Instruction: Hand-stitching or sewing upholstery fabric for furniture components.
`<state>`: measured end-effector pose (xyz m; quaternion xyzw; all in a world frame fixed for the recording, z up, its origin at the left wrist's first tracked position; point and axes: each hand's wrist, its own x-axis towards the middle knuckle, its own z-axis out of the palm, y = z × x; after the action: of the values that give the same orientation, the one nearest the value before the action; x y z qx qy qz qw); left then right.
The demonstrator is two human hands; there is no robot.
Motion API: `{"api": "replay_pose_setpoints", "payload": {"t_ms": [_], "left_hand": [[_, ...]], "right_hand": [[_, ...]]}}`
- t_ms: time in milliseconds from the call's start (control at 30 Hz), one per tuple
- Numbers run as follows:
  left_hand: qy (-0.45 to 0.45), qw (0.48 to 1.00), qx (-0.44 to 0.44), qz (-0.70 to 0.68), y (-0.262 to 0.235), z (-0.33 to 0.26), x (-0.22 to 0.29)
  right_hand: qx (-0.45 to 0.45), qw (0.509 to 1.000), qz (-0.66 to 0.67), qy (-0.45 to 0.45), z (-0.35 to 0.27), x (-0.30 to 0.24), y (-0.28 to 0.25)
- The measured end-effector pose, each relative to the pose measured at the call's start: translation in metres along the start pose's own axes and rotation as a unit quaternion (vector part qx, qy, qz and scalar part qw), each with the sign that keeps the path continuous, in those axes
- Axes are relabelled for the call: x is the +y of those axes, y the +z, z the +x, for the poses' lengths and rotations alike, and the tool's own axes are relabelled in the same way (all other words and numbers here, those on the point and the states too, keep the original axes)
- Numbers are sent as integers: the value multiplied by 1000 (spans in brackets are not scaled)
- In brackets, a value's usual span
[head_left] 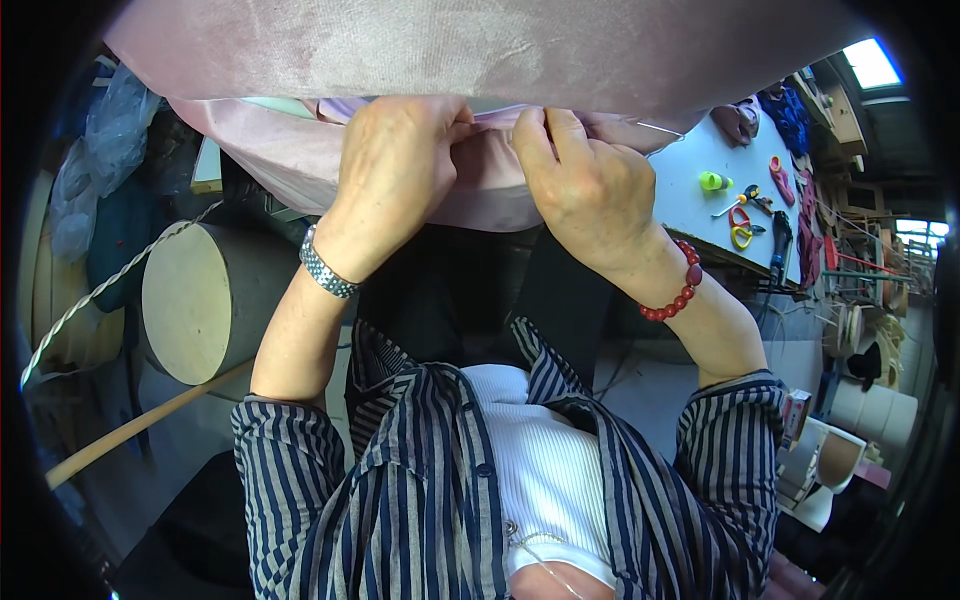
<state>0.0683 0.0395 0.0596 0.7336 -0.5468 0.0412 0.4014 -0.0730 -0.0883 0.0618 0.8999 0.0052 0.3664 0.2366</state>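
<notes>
A large padded piece covered in pale pink velvet fills the top of the view. Below its lower edge hangs a loose flap of pink fabric, with a strip of lilac material showing in the gap. My left hand, a metal watch on its wrist, is closed on the flap, its fingertips partly tucked into the gap. Thumb and fingers of my right hand pinch the same fabric a little further right; a red bead bracelet circles that wrist. Right of this hand, a thin metal rod sticks out by the velvet.
On the white tabletop at right lie a screwdriver, scissors with red and yellow handles, a yellow-green capped item and a black tool. At left stand a round drum, a wooden pole and a twisted cord.
</notes>
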Motion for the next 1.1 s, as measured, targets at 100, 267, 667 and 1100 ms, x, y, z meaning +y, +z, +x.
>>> {"api": "replay_pose_setpoints", "payload": {"t_ms": [100,267,667,1100], "left_hand": [[-3,1000,-6,-1,-1,3,-3],[17,999,25,-17,3,1,-6],[129,972,62,186,15,-13,7],[152,960,61,226,15,-13,13]], "right_hand": [[-19,999,-25,15,5,-3,3],[-12,999,-16,28,6,-3,10],[21,999,-16,33,4,-4,11],[61,998,26,20,3,0,10]]}}
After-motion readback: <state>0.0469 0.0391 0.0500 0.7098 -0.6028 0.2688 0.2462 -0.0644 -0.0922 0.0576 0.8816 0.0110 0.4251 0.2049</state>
